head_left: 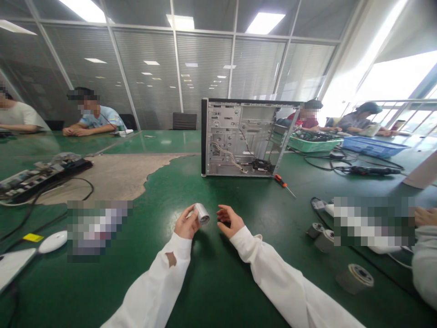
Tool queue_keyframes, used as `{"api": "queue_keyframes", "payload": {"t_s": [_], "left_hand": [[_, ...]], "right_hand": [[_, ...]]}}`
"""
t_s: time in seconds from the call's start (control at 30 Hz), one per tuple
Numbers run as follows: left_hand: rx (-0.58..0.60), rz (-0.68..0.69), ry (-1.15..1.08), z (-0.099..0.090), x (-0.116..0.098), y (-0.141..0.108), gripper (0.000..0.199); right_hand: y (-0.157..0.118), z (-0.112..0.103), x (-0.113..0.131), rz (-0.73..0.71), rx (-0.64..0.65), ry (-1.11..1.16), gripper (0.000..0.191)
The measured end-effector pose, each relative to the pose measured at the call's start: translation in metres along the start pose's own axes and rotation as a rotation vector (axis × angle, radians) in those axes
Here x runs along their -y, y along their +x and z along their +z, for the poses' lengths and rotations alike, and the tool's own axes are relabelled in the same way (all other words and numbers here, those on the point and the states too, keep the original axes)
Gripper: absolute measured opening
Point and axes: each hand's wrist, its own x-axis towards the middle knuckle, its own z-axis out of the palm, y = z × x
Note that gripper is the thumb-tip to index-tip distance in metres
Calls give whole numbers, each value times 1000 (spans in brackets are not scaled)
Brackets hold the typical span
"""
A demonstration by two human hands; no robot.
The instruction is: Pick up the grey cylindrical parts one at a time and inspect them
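Observation:
My left hand (187, 222) is closed around a small silver metal cylinder (202, 214), held just above the green table (164, 182), its round end facing right and down. My right hand (230, 221) hovers a short way to the right of the cylinder, fingers curved and apart, touching nothing. Beyond both hands, an open computer case (242, 136) stands upright, with loose cables and a dark part inside. An orange and black screwdriver (282, 181) lies beside its lower right corner.
Cylindrical metal parts (355, 278) sit at the right near cables. A green basket (316, 145) and a blue basket (373, 146) stand back right. At left are a circuit assembly (44, 175) and a white mouse (53, 242). Several people sit around the table.

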Motion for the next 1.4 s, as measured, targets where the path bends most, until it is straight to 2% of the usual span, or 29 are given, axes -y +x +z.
{"api": "queue_keyframes", "payload": {"t_s": [0.07,0.17,0.23,0.27,0.4,0.47,0.67,0.8,0.97,1.07,1.17,1.27,1.4], "left_hand": [[-65,231,341,0,-1,-1,51],[-79,546,769,-1,-3,-5,48],[-36,666,916,-2,-1,-7,47],[0,684,951,-2,1,-7,48],[170,549,952,-4,14,-5,59],[207,497,931,-4,19,-3,63],[208,523,966,-5,24,1,65],[215,508,945,-6,25,3,64],[224,512,942,-7,28,4,64],[215,514,940,-7,28,4,63],[227,510,954,-7,26,3,63],[269,534,941,-8,24,2,61],[341,562,894,-11,22,3,64]], "right_hand": [[0,0,-1,3,-4,8,52],[0,0,-1,-13,-21,22,51],[0,0,0,-27,-33,26,51],[0,0,0,-33,-39,24,50],[0,0,2,-53,-68,13,48],[0,-1,4,-69,-88,0,44],[4,-6,18,-229,-150,-52,25],[11,-4,28,-254,-194,-73,17],[21,1,33,-281,-138,-162,9],[27,-3,36,-323,-123,-176,7],[30,-16,32,-349,-157,-180,8],[23,-31,18,-334,-171,-279,8],[4,-45,-6,-274,-33,-463,7]]}}
